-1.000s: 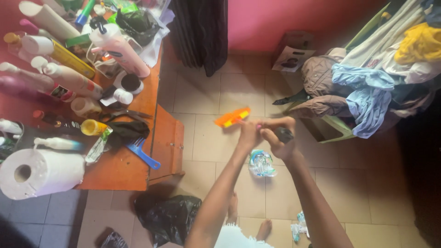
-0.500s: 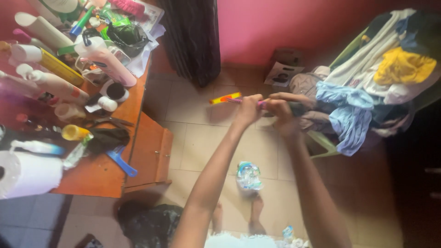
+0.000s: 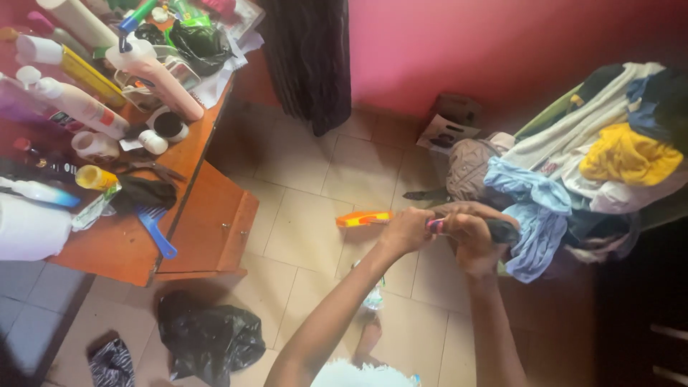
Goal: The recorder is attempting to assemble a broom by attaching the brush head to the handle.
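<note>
My left hand (image 3: 405, 231) is closed around the handle end of a long orange and yellow tool (image 3: 364, 218) that sticks out to the left. Right beside it, my right hand (image 3: 473, 240) grips a dark object (image 3: 503, 231) whose end points right; a pink part shows between the two hands. The hands touch each other above the tiled floor. What the dark object is cannot be made out.
An orange wooden table (image 3: 129, 247) at the left carries several lotion bottles, jars, scissors, a blue comb (image 3: 155, 232) and a paper roll. A chair piled with clothes (image 3: 588, 168) stands at the right. A black bag (image 3: 209, 337) lies on the floor.
Both hands, still joined on the tool, moved down and slightly right in view. The camera view shifted, so the table and the clothes pile sit differently in frame.
</note>
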